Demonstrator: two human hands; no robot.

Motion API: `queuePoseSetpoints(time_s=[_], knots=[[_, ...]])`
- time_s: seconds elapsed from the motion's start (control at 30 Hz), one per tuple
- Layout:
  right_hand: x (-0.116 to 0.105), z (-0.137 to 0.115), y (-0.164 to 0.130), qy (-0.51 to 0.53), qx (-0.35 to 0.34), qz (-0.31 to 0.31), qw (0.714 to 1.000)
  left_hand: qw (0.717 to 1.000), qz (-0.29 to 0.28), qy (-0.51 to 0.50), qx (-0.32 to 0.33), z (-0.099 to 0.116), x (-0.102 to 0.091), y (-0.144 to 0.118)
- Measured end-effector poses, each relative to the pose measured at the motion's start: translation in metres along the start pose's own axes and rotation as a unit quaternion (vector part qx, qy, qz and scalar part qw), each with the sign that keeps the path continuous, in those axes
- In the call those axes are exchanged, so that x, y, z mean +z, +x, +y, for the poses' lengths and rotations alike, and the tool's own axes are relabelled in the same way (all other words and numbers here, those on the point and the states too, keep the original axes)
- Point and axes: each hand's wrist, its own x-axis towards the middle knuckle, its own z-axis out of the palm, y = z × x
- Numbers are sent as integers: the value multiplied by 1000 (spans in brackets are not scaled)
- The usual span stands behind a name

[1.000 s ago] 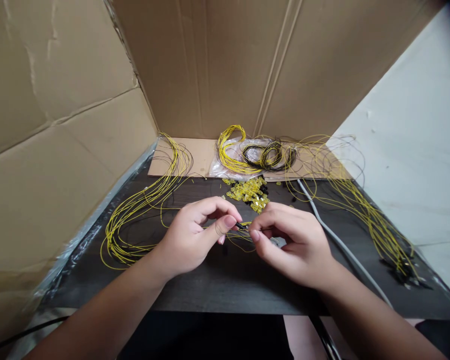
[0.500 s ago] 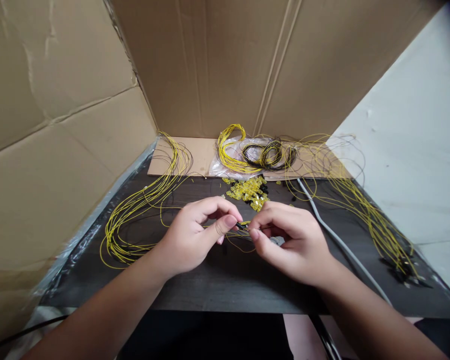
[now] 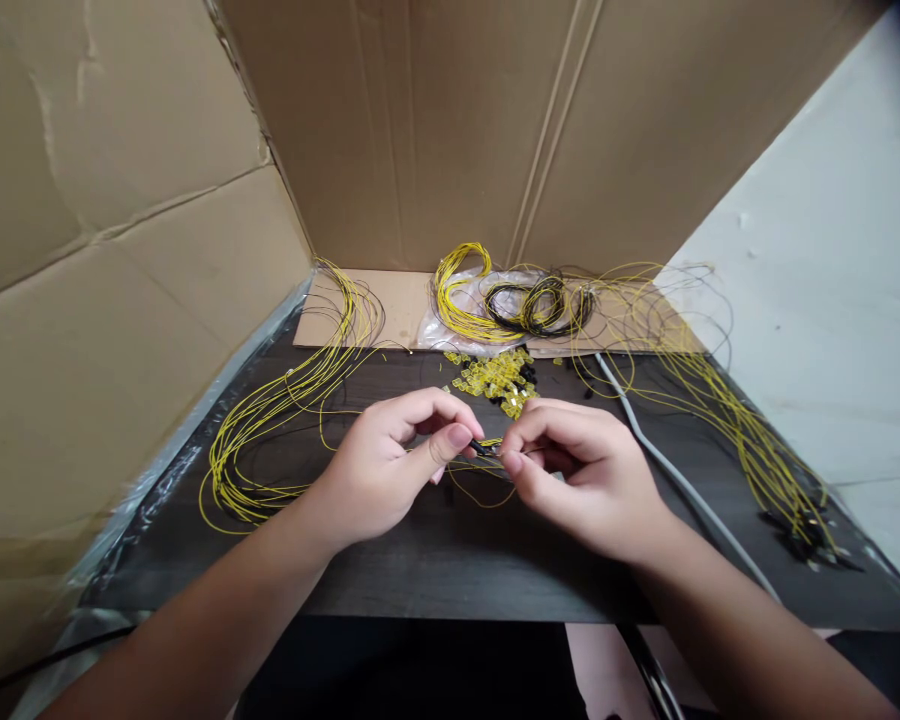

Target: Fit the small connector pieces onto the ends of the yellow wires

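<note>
Between thumb and fingertips, my left hand [image 3: 397,465] pinches a small black connector piece [image 3: 481,448]. Facing it, my right hand [image 3: 589,470] is closed in a pinch on a thin wire [image 3: 498,454] at the connector's right end. The exact joint between wire and connector is too small to make out. Thin yellow wires [image 3: 504,444] run behind the gap between the hands. Just beyond the fingers lies a pile of small clear-yellow plastic pieces [image 3: 491,378], with small black pieces [image 3: 527,372] mixed in at its right side.
A bundle of yellow and black wires [image 3: 229,470] curves across the left of the dark table [image 3: 450,580]. Another wire bundle [image 3: 765,460] ends in black tips at the right. Coiled wires [image 3: 457,300] lie on a plastic bag at the back. A grey cable [image 3: 682,480] crosses the right side. Cardboard walls [image 3: 450,130] stand behind.
Both hands keep their pinches near the same place. The right fingertips have shifted very slightly rightward, and a little more of the connector's end shows between the hands.
</note>
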Motion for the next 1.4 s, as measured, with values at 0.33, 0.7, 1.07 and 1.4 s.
queuePoseSetpoints(time_s=[0.33,0.7,1.07,1.4], knots=[[4,3,0,86,54,-8,995,997,-5,-65,-32,0,4,2],[5,6,0,89,76,-2,993,996,20,-70,-47,-3,4,3],[3,4,1,85,95,-11,992,998,36,-31,-36,-2,4,2],[4,4,1,126,143,-27,981,999,43,16,-6,0,0,1]])
